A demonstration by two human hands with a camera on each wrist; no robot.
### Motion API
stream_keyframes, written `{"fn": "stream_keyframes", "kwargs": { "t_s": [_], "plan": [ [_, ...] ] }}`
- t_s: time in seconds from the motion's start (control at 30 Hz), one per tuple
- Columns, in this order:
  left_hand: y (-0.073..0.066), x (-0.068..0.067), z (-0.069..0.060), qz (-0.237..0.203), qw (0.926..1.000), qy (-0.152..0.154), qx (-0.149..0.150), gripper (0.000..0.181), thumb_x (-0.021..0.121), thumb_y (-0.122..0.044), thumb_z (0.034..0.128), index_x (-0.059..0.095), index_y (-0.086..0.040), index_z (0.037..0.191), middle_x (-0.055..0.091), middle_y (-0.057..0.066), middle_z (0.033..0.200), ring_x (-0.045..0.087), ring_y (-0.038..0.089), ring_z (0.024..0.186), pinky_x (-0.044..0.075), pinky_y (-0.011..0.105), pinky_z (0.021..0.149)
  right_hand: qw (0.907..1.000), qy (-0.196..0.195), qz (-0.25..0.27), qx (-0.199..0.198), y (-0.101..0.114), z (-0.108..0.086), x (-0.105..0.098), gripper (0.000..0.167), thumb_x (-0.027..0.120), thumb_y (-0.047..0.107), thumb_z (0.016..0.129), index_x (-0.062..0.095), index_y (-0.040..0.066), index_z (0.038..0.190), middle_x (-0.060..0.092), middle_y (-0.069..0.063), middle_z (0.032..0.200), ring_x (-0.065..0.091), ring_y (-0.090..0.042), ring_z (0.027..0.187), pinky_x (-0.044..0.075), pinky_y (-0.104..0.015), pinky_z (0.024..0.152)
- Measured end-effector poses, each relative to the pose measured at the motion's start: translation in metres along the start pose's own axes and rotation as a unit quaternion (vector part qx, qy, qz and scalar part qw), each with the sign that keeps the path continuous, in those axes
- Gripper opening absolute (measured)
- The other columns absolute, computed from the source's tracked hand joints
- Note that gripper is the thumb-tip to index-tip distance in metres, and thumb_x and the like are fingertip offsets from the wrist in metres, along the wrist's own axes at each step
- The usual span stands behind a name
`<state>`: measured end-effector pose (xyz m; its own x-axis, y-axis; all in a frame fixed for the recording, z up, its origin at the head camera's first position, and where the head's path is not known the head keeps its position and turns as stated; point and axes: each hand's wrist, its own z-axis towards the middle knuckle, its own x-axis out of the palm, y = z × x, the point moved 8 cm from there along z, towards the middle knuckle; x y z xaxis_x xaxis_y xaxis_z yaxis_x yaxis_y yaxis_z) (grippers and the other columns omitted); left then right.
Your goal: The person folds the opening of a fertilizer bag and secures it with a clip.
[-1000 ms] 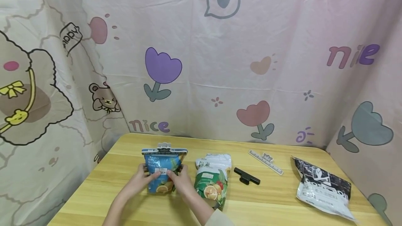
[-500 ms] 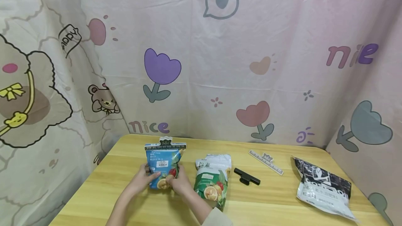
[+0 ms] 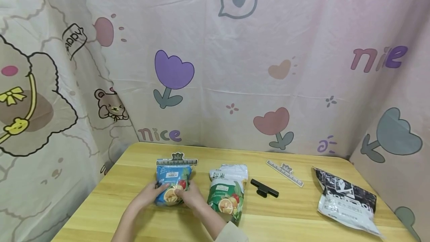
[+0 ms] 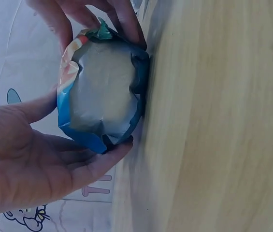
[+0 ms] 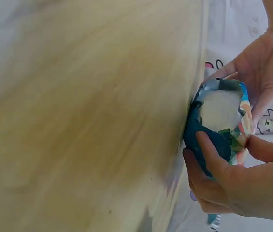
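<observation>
A blue pouch (image 3: 173, 184) with printed fruit lies tilted back on the left part of the table, its bottom turned toward the wrist cameras. Across its top edge sits a clip (image 3: 177, 160) with a piano-key pattern. My left hand (image 3: 147, 194) grips the pouch's left side, thumb on the printed front. From the right side my right hand (image 3: 193, 196) holds it too, thumb near the fruit picture. In the left wrist view the pouch's silvery base (image 4: 106, 92) faces the camera, with fingers around both sides. Fingers behind the pouch are partly hidden in the head view.
Just right of my right hand lies a green pouch (image 3: 224, 197) with a folded white top. Beyond it are a black clip (image 3: 264, 188) and a white piano-key clip (image 3: 284, 173). A black-and-white bag (image 3: 346, 199) lies at the table's right. A patterned curtain (image 3: 215, 66) hangs behind.
The clipped blue pouch was more upright, then raised a little; now it is lower and leaned back. My hands stay on its sides, the right thumb lower than at first.
</observation>
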<state>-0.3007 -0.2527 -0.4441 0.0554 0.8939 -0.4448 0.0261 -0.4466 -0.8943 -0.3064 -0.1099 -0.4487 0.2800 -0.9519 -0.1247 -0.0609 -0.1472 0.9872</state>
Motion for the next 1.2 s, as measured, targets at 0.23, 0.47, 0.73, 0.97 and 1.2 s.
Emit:
{"fn": "stream_keyframes", "kwargs": {
  "t_s": [0.23,0.47,0.73,0.97,1.2],
  "plan": [
    [0.003,0.0,0.002,0.013,0.9998,0.017,0.001,0.057,0.046,-0.033,0.0968,0.047,0.023,0.11,0.06,0.018,0.091,0.058,0.027,0.086,0.047,0.042,0.076,0.9997,0.014,0.016,0.008,-0.001,-0.001,0.004,0.049,0.063,0.008,0.087,0.037,-0.01,0.124,0.054,-0.015,0.102,0.058,-0.023,0.082,0.052,-0.037,0.064],
    [0.004,-0.002,0.003,0.047,0.9976,-0.016,-0.048,0.051,0.041,-0.022,0.099,0.043,0.027,0.112,0.058,0.023,0.093,0.055,0.033,0.09,0.044,0.048,0.081,0.9989,0.021,0.034,0.024,-0.002,0.002,0.007,0.055,0.062,0.004,0.086,0.031,-0.013,0.129,0.055,-0.016,0.099,0.062,-0.027,0.077,0.052,-0.039,0.068],
    [0.001,-0.007,0.008,0.078,0.9963,-0.02,-0.03,0.054,0.036,-0.022,0.0994,0.039,0.031,0.111,0.052,0.038,0.103,0.05,0.048,0.1,0.04,0.054,0.086,0.9975,0.013,0.066,0.023,0.0,0.009,0.011,0.051,0.06,-0.001,0.085,0.034,-0.014,0.127,0.055,-0.016,0.1,0.061,-0.029,0.084,0.052,-0.04,0.072],
    [0.005,-0.015,0.017,0.083,0.9957,-0.018,-0.036,0.055,0.035,-0.022,0.0999,0.037,0.032,0.11,0.048,0.043,0.105,0.048,0.051,0.101,0.04,0.054,0.086,0.9938,-0.006,0.108,0.025,-0.003,0.017,0.018,0.054,0.059,-0.002,0.086,0.03,-0.015,0.13,0.053,-0.021,0.106,0.058,-0.032,0.09,0.052,-0.041,0.073],
    [0.005,-0.018,0.018,0.083,0.9956,-0.013,-0.041,0.056,0.033,-0.022,0.1002,0.035,0.033,0.111,0.045,0.044,0.107,0.047,0.051,0.101,0.04,0.053,0.087,0.9896,-0.006,0.142,0.027,-0.005,0.022,0.022,0.053,0.057,-0.005,0.085,0.03,-0.014,0.13,0.053,-0.023,0.108,0.057,-0.036,0.094,0.051,-0.043,0.075]
  ]
}}
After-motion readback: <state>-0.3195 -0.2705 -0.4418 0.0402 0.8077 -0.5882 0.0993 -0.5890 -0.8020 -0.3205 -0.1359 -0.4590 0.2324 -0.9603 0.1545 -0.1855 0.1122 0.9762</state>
